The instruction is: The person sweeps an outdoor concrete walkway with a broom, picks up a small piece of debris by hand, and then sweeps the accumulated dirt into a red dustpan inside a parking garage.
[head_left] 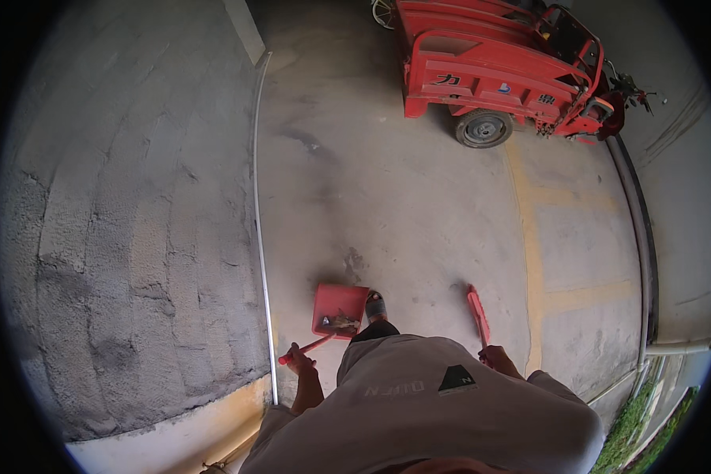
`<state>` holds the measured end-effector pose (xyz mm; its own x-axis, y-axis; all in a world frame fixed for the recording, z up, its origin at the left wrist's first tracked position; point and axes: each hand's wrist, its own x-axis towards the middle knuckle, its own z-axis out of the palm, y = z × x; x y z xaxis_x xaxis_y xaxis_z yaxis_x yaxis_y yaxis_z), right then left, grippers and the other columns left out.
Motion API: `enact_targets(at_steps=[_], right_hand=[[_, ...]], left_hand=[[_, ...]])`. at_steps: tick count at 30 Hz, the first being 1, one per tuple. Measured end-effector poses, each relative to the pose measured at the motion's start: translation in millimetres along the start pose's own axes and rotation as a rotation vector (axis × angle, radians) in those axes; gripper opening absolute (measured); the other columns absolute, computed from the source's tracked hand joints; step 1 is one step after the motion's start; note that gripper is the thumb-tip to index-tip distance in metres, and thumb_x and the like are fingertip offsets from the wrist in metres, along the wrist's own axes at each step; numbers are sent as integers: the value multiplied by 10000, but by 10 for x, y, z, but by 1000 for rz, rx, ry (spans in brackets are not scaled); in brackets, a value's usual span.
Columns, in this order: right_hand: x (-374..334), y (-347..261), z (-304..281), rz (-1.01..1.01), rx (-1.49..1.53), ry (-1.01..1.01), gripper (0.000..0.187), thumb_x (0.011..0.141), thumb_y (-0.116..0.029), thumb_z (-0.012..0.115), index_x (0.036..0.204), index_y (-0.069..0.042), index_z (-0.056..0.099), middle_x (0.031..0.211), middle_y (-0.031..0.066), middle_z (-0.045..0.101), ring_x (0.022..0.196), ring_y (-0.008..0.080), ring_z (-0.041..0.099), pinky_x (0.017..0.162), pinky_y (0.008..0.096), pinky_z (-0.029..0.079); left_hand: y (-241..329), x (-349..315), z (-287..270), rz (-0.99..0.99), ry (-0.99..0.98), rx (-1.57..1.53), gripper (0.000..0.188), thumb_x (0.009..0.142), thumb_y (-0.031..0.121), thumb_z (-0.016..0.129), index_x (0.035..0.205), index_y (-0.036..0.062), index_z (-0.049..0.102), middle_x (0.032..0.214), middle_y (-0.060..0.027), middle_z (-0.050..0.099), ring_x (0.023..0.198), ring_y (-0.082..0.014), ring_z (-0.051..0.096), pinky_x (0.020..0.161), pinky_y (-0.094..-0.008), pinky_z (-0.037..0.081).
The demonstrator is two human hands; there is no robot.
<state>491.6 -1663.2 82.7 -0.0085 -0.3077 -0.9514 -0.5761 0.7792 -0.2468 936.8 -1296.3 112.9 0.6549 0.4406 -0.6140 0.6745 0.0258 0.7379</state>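
Observation:
My left hand point(299, 359) is closed round the red handle of a dustpan point(333, 295). The pan is on my left near my foot, and a small heap of debris point(338, 321) lies in it. On the other side, my right hand point(498, 358) grips a red broom point(477, 311) by its lower end in view; the broom points forward and stands well apart from the dustpan. The fingers of my right hand are partly hidden.
A red cargo tricycle point(498, 75) stands at the far right. A rough grey wall point(134, 237) runs along the left, edged by a white pipe point(257, 182). Yellow lines point(531, 245) mark the concrete floor point(403, 205). One shoe point(376, 305) shows beside the dustpan.

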Motion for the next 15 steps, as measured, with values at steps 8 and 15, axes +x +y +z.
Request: enact_targets(at_steps=[8,15], right_hand=[[-5,-1662,582,125,400,-165,120,851,-141,481,793,-37,468,527,47,490,408,156,487,368,300,395],[157,-2896,1054,-188,-1,-245,210,865,-202,474,723,-50,506,524,59,513,384,170,487,340,324,397]], left_hand=[[727,538,1148,70,-106,78,281,818,363,604,885,92,571,521,21,366,383,-110,326,337,-301,341],[1208,721,1987,-26,-75,108,332,795,407,612,868,111,480,529,20,314,426,-116,288,410,-275,312]])
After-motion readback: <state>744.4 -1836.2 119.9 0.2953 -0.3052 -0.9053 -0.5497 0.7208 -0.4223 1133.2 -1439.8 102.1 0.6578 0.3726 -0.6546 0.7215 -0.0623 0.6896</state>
